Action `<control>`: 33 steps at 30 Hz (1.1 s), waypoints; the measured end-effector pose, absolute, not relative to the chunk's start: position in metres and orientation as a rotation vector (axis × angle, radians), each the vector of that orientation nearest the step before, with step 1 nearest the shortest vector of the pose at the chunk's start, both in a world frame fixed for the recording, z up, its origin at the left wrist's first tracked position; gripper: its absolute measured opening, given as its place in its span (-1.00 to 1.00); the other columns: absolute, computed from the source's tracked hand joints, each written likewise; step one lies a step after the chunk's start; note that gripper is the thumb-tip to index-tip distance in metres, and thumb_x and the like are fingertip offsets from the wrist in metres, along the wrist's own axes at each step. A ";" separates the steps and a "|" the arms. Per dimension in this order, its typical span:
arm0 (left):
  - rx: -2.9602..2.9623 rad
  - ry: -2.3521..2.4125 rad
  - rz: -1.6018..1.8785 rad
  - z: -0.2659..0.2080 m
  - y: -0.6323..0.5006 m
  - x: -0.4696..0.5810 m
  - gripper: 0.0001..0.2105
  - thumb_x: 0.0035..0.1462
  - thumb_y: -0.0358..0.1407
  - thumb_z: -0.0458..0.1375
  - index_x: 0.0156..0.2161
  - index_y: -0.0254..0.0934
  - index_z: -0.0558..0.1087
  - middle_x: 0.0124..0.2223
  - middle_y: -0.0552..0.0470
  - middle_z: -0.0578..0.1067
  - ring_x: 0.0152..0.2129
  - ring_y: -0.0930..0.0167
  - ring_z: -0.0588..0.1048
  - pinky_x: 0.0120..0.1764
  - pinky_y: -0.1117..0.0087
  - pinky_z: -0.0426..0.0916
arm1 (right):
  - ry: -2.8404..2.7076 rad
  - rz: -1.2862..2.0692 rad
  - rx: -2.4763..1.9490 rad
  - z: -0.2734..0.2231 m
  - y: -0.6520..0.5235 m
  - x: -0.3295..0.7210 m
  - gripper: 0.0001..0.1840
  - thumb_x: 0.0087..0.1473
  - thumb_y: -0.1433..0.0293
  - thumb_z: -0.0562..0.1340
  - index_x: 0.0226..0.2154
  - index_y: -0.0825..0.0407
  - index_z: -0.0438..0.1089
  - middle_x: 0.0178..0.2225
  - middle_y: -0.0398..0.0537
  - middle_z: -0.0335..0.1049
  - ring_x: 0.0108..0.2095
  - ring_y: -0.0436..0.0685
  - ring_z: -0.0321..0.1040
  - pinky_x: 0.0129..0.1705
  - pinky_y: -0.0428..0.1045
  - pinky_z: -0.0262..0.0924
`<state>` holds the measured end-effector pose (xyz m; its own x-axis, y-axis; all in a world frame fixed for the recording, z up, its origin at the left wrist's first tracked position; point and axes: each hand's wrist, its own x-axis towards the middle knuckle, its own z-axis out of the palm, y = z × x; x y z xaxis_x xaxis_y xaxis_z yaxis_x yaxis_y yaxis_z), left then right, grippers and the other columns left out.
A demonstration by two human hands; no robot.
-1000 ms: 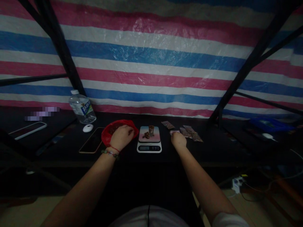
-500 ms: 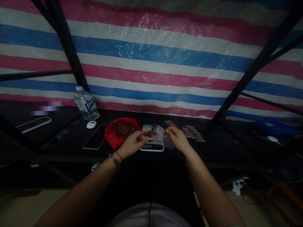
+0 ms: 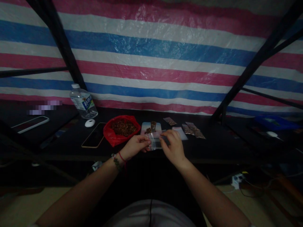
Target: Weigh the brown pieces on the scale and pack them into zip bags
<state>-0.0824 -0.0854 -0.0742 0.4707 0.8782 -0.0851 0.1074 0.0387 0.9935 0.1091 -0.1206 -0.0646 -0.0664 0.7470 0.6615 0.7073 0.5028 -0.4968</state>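
Observation:
A small clear zip bag is held level in front of the kitchen scale, covering the scale's front. My left hand pinches the bag's left end between thumb and fingers. At the bag's other end, my right hand has its curled fingertips on the plastic. On the scale's plate stand a small cup and a little heap of brown dried bits. Left of the scale, an open red plastic bag holds a mass of similar brown bits.
Filled zip bags lie on the right, with another filled bag behind the scale. Flat clear bags lie beside my right hand. To the left are a phone, a white earbud case and a plastic bottle.
My left hand has left the brown bits on the scale and now grips the zip bag. My right hand has brought the bag leftward and nearer, in front of the scale.

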 end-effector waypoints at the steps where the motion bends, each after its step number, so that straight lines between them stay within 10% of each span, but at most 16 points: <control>1: 1.416 0.956 0.791 -0.075 -0.086 -0.081 -0.75 -0.03 -0.16 0.21 -0.39 -0.35 0.41 -0.50 0.06 0.48 -0.59 0.52 0.43 -0.50 0.52 0.31 | -1.837 0.067 -1.208 -0.064 -0.124 0.106 -0.81 0.06 0.34 0.18 -0.24 -0.02 0.44 -0.24 0.02 0.41 -0.15 0.17 0.29 -0.03 0.10 0.17; 16: 1.694 0.844 0.905 -0.064 -0.098 -0.080 -0.78 0.02 -0.20 0.17 -0.47 -0.35 0.44 -0.52 0.07 0.45 -0.56 0.51 0.40 -0.44 0.52 0.29 | -1.801 0.889 -1.150 -0.068 -0.128 0.094 -0.74 0.11 0.32 0.12 -0.32 0.00 0.52 -0.45 -0.13 0.50 -0.51 0.00 0.36 -0.50 -0.14 0.16; 25: 1.864 1.044 0.902 -0.072 -0.106 -0.072 -0.85 -0.05 -0.35 0.09 -0.58 -0.33 0.33 -0.63 0.15 0.30 -0.65 0.54 0.27 -0.57 0.54 0.11 | -1.967 0.189 -1.336 -0.067 -0.128 0.094 -0.81 -0.04 0.48 0.15 -0.63 0.05 0.30 -0.59 -0.15 0.28 -0.53 -0.01 0.21 -0.47 -0.12 0.03; 33: 1.801 1.149 0.850 -0.078 -0.102 -0.068 -0.84 -0.05 -0.32 0.06 -0.58 -0.33 0.33 -0.64 0.17 0.28 -0.68 0.55 0.25 -0.58 0.53 0.09 | -2.030 0.110 -1.188 -0.068 -0.126 0.099 -0.78 -0.04 0.59 0.09 -0.33 0.04 0.35 -0.20 0.02 0.35 -0.22 0.08 0.34 -0.23 -0.05 0.26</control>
